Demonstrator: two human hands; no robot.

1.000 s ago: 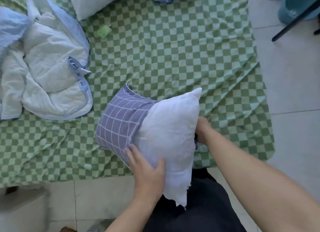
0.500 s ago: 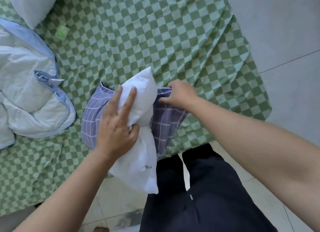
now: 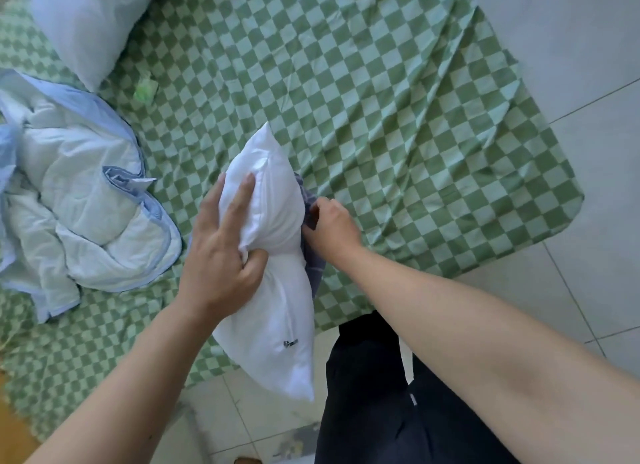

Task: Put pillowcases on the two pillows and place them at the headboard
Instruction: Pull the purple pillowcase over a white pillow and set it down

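A white pillow [image 3: 277, 318] stands on edge over the near side of the bed, its lower end hanging past the mattress. My left hand [image 3: 221, 252] grips it at the middle, thumb dug into the fabric and fingers spread along its side. A purple checked pillowcase [image 3: 313, 266] shows only as a narrow strip behind the pillow's right side. My right hand [image 3: 330, 226] pinches that strip. A second bare white pillow [image 3: 86, 23] lies at the bed's far left.
A green checked sheet [image 3: 381, 117] covers the bed. A crumpled white and light blue quilt [image 3: 76, 200] lies at the left. A small green object [image 3: 145, 89] sits near the far pillow. Pale floor tiles [image 3: 588, 82] lie to the right.
The pillow has turned further on edge, so most of the purple pillowcase is now hidden behind it. My right hand moved closer to the pillow, still holding the case.
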